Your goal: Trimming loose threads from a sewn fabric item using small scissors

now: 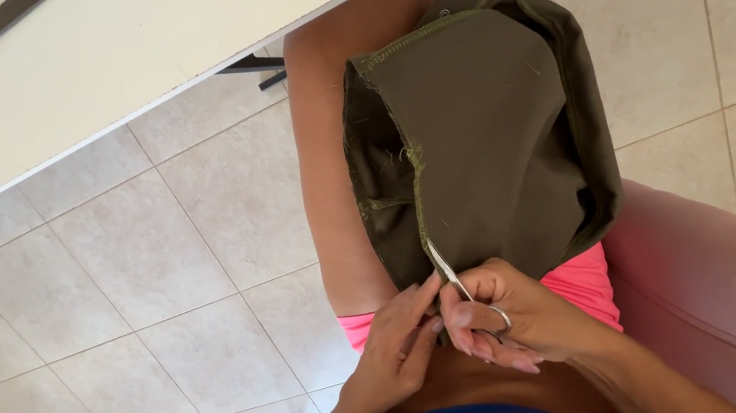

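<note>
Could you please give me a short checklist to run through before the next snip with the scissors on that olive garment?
1. Scissors gripped in the right hand: ok.
2. Blade tips at the stitched seam of the olive garment: ok.
3. Left hand steadies the fabric edge beside the blades: ok.
4. Left fingertips out of the blades' path: not ok, they lie very close.
5. Garment supported on the lap: ok.
6. Loose thread caught between the blades: cannot tell.

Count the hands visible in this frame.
2. The left hand pinches the lower edge of the olive-green fabric on the lap; the right hand beside it holds small scissors at the seam. No other person's hands show.
</note>
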